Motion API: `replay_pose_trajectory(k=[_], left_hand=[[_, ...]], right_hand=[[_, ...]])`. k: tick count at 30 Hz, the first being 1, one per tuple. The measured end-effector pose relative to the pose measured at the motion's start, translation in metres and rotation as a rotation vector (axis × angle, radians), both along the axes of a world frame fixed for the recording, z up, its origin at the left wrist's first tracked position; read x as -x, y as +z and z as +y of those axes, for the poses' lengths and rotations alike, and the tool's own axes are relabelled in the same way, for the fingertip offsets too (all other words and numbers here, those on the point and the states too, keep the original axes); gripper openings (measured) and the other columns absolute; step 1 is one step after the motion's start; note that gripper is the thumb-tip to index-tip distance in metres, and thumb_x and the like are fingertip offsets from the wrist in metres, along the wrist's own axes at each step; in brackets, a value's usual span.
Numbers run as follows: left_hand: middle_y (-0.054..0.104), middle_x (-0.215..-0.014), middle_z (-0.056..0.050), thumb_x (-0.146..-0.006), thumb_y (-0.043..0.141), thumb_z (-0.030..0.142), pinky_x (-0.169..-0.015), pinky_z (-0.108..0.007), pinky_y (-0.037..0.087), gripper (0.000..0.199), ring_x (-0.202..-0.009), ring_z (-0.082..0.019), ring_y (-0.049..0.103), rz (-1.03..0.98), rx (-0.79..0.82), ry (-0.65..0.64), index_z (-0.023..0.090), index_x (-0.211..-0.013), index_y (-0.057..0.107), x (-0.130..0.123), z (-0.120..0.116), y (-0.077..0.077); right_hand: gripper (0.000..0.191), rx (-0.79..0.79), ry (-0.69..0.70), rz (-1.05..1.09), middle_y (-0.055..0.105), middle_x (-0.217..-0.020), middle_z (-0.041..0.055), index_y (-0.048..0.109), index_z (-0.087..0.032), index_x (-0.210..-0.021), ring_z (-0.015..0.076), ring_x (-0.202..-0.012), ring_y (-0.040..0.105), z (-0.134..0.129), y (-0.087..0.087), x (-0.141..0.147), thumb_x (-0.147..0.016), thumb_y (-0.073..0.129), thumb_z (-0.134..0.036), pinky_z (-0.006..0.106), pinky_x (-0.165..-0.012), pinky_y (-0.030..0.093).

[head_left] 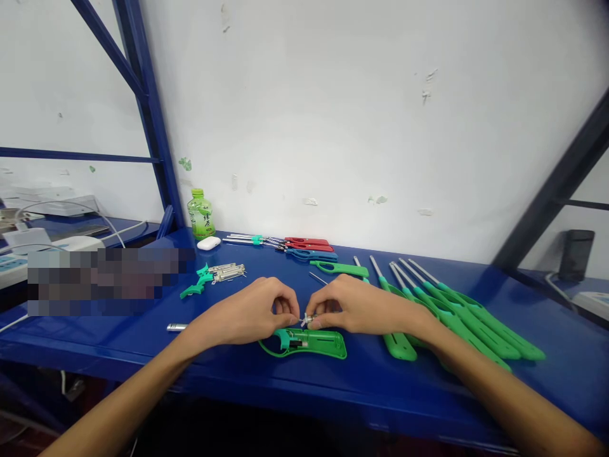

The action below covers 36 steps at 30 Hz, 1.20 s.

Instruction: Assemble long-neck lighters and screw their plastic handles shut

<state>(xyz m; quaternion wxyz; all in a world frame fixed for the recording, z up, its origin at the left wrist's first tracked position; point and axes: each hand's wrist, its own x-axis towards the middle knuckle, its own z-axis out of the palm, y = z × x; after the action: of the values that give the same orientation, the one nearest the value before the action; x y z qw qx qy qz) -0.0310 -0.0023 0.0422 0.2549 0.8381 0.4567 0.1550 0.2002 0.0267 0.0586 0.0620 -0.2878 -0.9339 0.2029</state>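
Over an opened green lighter handle shell (330,344), my two hands come close together. My right hand (349,306) is closed in a pinch on a small whitish and metallic part (306,319), mostly hidden by the fingers. My left hand (259,311) also pinches, its fingertips at the left end of that part; what lies between them is too small to make out. Inside the shell sit a teal trigger (284,339) and a small dark piece (299,344). A metal lighter tube (177,327) pokes out left of my left wrist.
Several green long-nosed lighters (457,311) lie at the right. Behind my hands are a separate green shell half (340,267), red lighter handles (308,243) and a blue one (311,255). Teal triggers (203,279) and metal parts (229,272) lie left, near a green bottle (201,214) and white case (209,243).
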Motion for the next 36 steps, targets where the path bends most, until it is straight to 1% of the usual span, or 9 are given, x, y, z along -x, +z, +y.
replay_pose_trajectory(k=[8, 11, 17, 23, 29, 36], left_hand=[[0.073, -0.078, 0.001, -0.086, 0.060, 0.018, -0.063, -0.024, 0.044, 0.018, -0.073, -0.015, 0.064, 0.024, -0.052, 0.007, 0.021, -0.083, 0.077, -0.0016, -0.0032, -0.0019], [0.075, -0.081, 0.000, -0.087, 0.059, 0.019, -0.065, -0.025, 0.044, 0.018, -0.077, -0.017, 0.065, 0.033, -0.075, 0.023, 0.022, -0.085, 0.077, -0.0032, -0.0052, -0.0023], [0.075, -0.081, -0.003, -0.089, 0.059, 0.024, -0.063, -0.027, 0.042, 0.018, -0.076, -0.019, 0.065, 0.048, -0.098, 0.048, 0.021, -0.086, 0.077, -0.0047, -0.0092, -0.0030], [0.074, -0.078, -0.003, -0.089, 0.059, 0.024, -0.061, -0.027, 0.041, 0.018, -0.072, -0.019, 0.064, 0.052, -0.090, 0.057, 0.021, -0.084, 0.076, -0.0059, -0.0081, -0.0043], [0.074, -0.076, 0.000, -0.090, 0.057, 0.022, -0.059, -0.025, 0.040, 0.019, -0.069, -0.017, 0.063, 0.043, -0.082, 0.059, 0.022, -0.083, 0.075, -0.0067, -0.0065, -0.0045], [0.074, -0.076, -0.001, -0.089, 0.057, 0.021, -0.059, -0.026, 0.040, 0.018, -0.069, -0.017, 0.063, 0.029, -0.075, 0.067, 0.022, -0.082, 0.074, -0.0063, -0.0077, -0.0067]], right_hand=[[0.019, -0.005, 0.001, -0.004, 0.078, -0.082, 0.0006, 0.080, -0.021, -0.101, 0.0138, -0.069, 0.065, -0.0003, -0.0001, 0.0000, -0.096, 0.071, -0.037, 0.024, -0.064, 0.041], [0.019, -0.009, -0.001, -0.007, 0.077, -0.080, 0.0005, 0.080, -0.020, -0.099, 0.0138, -0.069, 0.065, -0.0012, 0.0010, 0.0005, -0.096, 0.071, -0.037, 0.024, -0.064, 0.041], [0.019, 0.005, 0.001, -0.005, 0.076, -0.079, 0.0009, 0.080, -0.020, -0.098, 0.0143, -0.069, 0.065, -0.0017, 0.0009, 0.0011, -0.095, 0.073, -0.037, 0.025, -0.063, 0.041], [0.018, -0.021, -0.003, -0.023, 0.076, -0.079, -0.0004, 0.079, -0.020, -0.098, 0.0128, -0.067, 0.063, -0.0006, -0.0012, 0.0013, -0.094, 0.074, -0.037, 0.025, -0.064, 0.040], [0.019, -0.017, -0.014, -0.027, 0.078, -0.083, -0.0001, 0.078, -0.021, -0.098, 0.0140, -0.070, 0.066, 0.0003, -0.0027, 0.0023, -0.095, 0.074, -0.040, 0.026, -0.067, 0.041], [0.021, -0.027, 0.000, -0.017, 0.079, -0.084, 0.0003, 0.079, -0.021, -0.098, 0.0147, -0.071, 0.066, 0.0003, -0.0031, 0.0014, -0.095, 0.074, -0.041, 0.027, -0.069, 0.042]])
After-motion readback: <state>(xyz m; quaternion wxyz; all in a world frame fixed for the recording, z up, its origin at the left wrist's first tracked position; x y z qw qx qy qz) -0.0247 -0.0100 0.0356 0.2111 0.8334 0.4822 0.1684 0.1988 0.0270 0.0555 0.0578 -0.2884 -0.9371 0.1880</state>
